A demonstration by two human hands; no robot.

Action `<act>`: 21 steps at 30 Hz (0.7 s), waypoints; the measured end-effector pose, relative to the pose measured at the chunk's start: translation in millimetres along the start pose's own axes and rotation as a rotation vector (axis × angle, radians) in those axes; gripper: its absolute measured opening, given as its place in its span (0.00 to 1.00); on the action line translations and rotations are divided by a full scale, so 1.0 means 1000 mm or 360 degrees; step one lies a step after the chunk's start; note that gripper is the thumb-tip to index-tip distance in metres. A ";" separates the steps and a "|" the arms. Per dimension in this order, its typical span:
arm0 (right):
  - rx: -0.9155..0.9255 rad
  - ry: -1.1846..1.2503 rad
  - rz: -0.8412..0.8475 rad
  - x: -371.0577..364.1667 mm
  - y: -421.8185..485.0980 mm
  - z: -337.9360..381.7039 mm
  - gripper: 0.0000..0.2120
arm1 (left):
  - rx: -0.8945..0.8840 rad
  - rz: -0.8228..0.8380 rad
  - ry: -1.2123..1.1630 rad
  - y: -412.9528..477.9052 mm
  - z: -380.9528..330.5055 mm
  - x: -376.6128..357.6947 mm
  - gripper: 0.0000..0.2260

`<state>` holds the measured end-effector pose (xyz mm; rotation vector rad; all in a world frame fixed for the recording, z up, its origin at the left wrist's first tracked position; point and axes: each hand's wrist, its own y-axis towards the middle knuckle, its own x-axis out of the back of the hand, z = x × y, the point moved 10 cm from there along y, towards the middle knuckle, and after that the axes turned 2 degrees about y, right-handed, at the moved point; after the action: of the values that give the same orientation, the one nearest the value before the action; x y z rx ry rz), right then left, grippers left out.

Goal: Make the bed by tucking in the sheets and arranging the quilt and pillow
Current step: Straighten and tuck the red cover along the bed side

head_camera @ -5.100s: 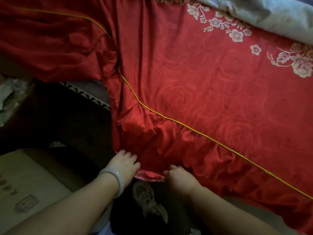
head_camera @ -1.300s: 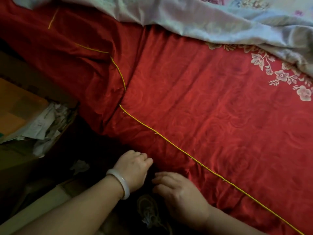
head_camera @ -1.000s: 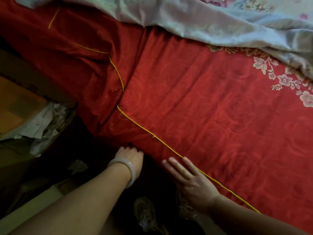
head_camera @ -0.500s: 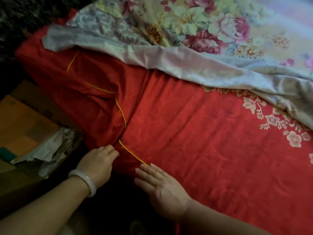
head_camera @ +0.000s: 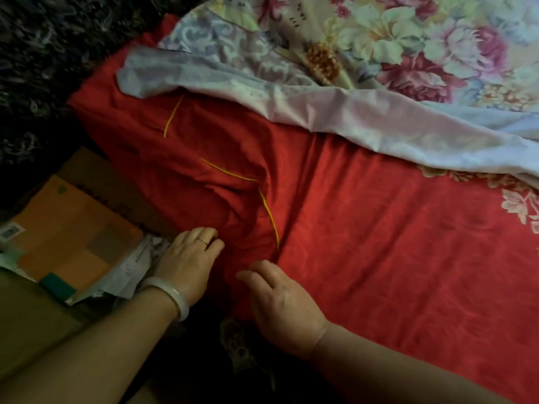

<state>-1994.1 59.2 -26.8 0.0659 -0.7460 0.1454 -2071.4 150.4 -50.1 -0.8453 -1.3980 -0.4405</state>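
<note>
Red satin sheet with yellow piping point(head_camera: 379, 258) lay bunched at its left corner, floral quilt point(head_camera: 408, 68) heaped beyond. Left hand point(head_camera: 186, 260) pressed near-straight fingers into the bunch; right hand point(head_camera: 283, 298) touched it with curled fingers, grip unclear.

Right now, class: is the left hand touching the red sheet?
Touching. The head view shows the left hand with its fingers lying on the red sheet at the bed's edge, with no gap between them.

Sheet point(head_camera: 379, 272): red cloth, faint satin sheen, yellow corded piping point(head_camera: 269, 217). Quilt point(head_camera: 408, 53): matt printed cloth. Bangle point(head_camera: 179, 298): smooth, glossy.
</note>
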 end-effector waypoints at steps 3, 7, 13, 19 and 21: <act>-0.0256 0.0072 -0.0023 -0.021 0.024 -0.007 0.22 | -0.0095 0.0017 0.0050 0.008 0.023 -0.003 0.34; -0.0677 -0.0277 0.0019 -0.040 0.042 -0.026 0.39 | -0.0315 0.0117 0.0131 0.016 0.025 -0.012 0.42; -0.0715 -0.0745 -0.0209 -0.048 0.053 -0.027 0.23 | -0.0428 0.0198 0.0272 0.032 0.014 -0.011 0.43; -0.0445 -0.0268 -0.0133 -0.048 0.041 -0.028 0.06 | -0.0504 0.0100 0.0215 0.033 0.015 -0.015 0.23; -0.0553 0.0077 -0.0194 -0.036 0.034 -0.035 0.05 | -0.0622 0.0042 0.0177 0.029 0.014 -0.015 0.22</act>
<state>-2001.7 92.4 -76.7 -0.2216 -0.7080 -0.0996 -2062.6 176.2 -72.7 -1.1350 -1.2137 -0.7446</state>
